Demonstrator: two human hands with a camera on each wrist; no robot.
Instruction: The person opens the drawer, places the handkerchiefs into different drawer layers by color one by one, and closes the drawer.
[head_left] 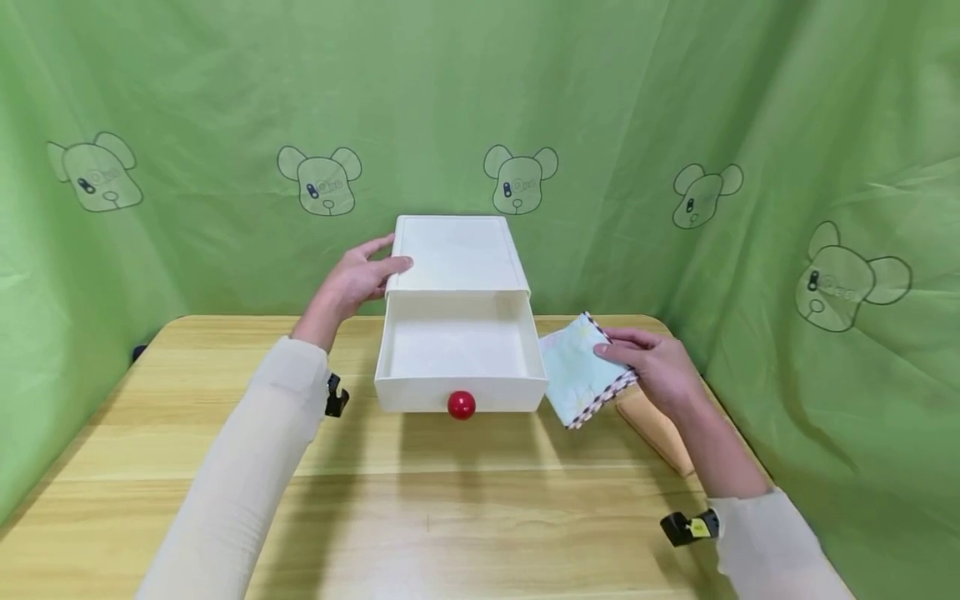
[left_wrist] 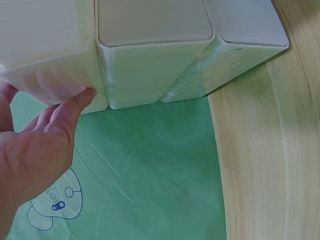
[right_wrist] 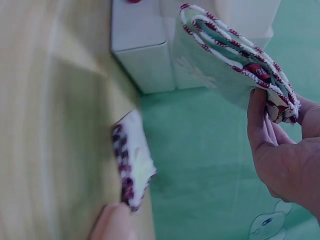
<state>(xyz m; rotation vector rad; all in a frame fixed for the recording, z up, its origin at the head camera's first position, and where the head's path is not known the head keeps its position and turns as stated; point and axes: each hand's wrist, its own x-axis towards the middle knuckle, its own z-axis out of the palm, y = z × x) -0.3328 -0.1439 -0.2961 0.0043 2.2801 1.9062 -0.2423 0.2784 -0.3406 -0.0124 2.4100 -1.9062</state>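
A white drawer cabinet stands at the table's back with its top drawer pulled out; the drawer has a red round knob. My left hand rests on the cabinet's upper left side, thumb on the top face and fingers extended along the side. In the right wrist view, my right hand pinches a folded towel, pale blue-green with a dark-and-white stitched edge. This towel hangs just right of the open drawer in the head view, apart from the drawer's inside.
Stacked white units show below the top one in the left wrist view. A tan, flat item lies on the wooden table under my right hand. Another white cloth with checkered edging lies near the stack. Green curtain surrounds the table.
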